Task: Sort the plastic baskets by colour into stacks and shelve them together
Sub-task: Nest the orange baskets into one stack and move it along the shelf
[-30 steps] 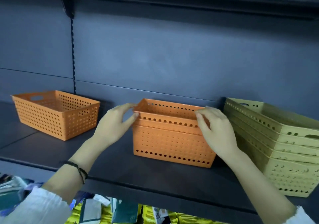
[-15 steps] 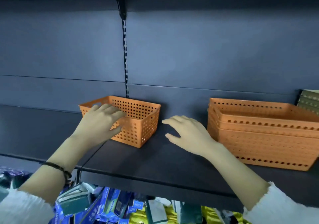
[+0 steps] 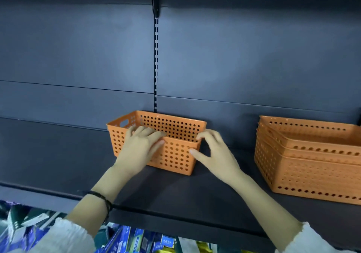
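Nearly done — orange stack shelved; left hand and right hand grip lone orange basket by opposite ends, unstacked.

The stack of orange baskets is cut off by the right edge, so its full width cannot be told. Part of the single orange basket's front wall is covered by the left hand. Both sleeves are cropped by the bottom edge. The packaged goods below the shelf are blurred and partly hidden by it; their print cannot be read.
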